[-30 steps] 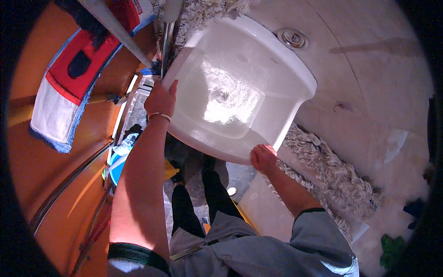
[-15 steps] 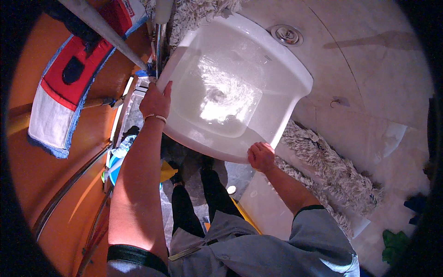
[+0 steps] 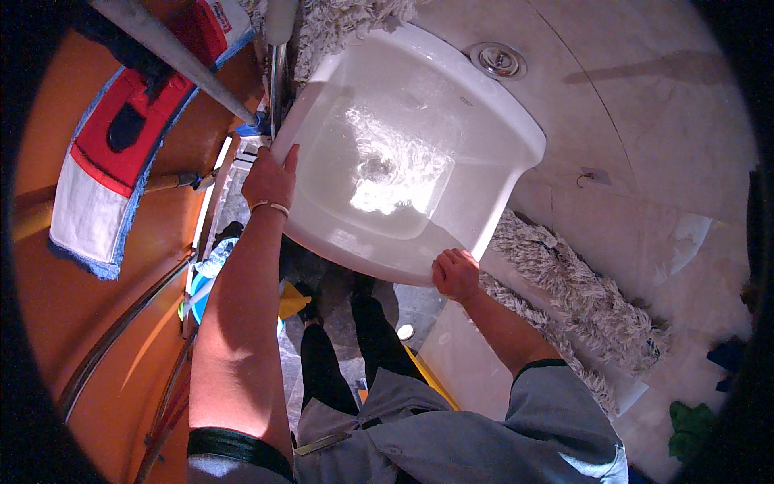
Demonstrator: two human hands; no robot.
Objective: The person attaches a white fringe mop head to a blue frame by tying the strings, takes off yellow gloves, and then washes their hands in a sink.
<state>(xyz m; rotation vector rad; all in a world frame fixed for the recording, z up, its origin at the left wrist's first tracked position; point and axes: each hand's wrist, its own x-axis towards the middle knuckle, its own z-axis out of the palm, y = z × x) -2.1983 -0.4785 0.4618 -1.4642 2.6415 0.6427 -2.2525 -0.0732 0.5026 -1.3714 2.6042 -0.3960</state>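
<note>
A white utility sink (image 3: 528, 145) fills the middle of the view. Bright, rippling water (image 3: 403, 157) in its basin swirls around a dark spot near the centre. My left hand (image 3: 268, 179) grips the sink's left rim, thumb on the upper side and the other fingers partly hidden. At the front right corner, the fingers of my right hand (image 3: 455, 273) curl over the rim. No loose object shows in either hand.
Left, a red and white flat mop head (image 3: 101, 161) hangs by an orange wall (image 3: 161, 282). Shaggy mop pads (image 3: 564, 290) lie to the right, below a metal push button (image 3: 497, 60). A blue bucket (image 3: 200, 294) and yellow cloth (image 3: 293, 300) are low down. Green cloth (image 3: 691, 429) sits far right.
Ripples in the water have shifted a little. Both hands keep their hold at the same places on the rim.
</note>
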